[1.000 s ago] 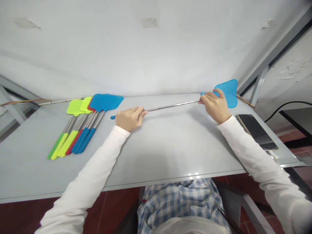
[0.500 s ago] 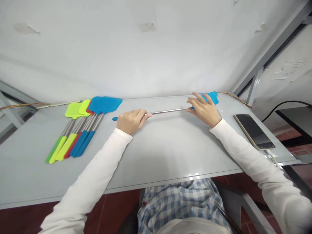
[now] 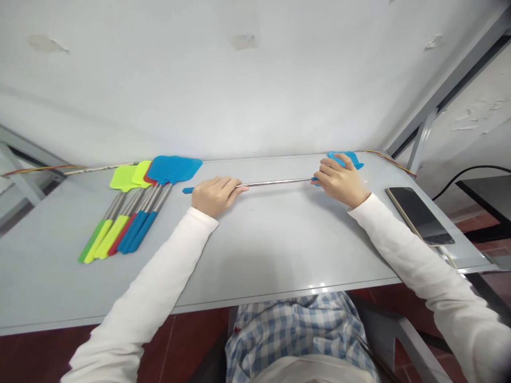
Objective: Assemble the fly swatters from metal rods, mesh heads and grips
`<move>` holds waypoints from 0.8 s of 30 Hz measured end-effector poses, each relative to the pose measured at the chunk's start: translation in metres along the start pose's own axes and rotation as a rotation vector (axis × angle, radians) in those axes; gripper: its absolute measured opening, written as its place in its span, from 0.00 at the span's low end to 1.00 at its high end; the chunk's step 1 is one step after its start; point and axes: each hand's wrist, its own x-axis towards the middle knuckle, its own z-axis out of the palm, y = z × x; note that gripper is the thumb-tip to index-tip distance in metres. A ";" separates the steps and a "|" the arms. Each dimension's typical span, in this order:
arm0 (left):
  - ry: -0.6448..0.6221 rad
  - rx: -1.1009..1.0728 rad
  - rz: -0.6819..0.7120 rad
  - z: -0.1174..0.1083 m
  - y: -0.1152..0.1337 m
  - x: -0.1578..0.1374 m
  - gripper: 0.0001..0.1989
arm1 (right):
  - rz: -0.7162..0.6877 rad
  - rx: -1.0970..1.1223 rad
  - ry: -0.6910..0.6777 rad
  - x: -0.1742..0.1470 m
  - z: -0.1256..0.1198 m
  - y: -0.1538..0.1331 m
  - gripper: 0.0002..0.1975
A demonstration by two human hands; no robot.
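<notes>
A blue fly swatter (image 3: pixel 275 182) with a metal telescopic rod lies across both hands, its rod drawn out long. My left hand (image 3: pixel 215 196) is closed round the handle end, and a bit of blue handle pokes out to its left. At the other end, my right hand (image 3: pixel 341 183) has its fingers closed on the neck where the rod meets the blue head. That head shows partly behind the right fingers. Left of my left arm, several fly swatters (image 3: pixel 138 218) in green, yellow, red and blue lie side by side, heads toward the wall.
A phone (image 3: pixel 421 215) with a cable plugged in lies at the right of the grey table (image 3: pixel 271 255). Thin wires run along the back edge by the white wall (image 3: pixel 255 96). A metal frame (image 3: pixel 451 85) slants up at the right.
My right hand has shifted slightly right and its spread fingers have closed onto the swatter's neck. The swatter's head has turned a little. My left hand keeps its grip.
</notes>
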 end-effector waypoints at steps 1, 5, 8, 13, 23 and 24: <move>-0.006 -0.006 -0.011 0.000 0.004 0.001 0.21 | -0.010 -0.019 -0.008 0.001 -0.002 -0.002 0.13; -0.068 0.004 -0.051 -0.005 0.020 0.003 0.22 | -0.037 0.002 -0.042 0.004 -0.009 -0.010 0.13; -0.121 0.000 -0.102 -0.012 0.027 0.005 0.23 | -0.037 0.004 -0.055 0.004 -0.011 -0.013 0.15; -0.161 -0.095 -0.179 -0.020 0.042 0.010 0.23 | 0.022 0.064 -0.024 0.010 -0.018 -0.027 0.17; -0.108 -0.133 -0.197 -0.020 0.091 0.009 0.23 | 0.080 0.222 0.033 0.022 -0.040 -0.062 0.17; -0.094 -0.144 -0.220 -0.020 0.091 0.009 0.23 | 0.102 0.242 0.045 0.021 -0.040 -0.060 0.16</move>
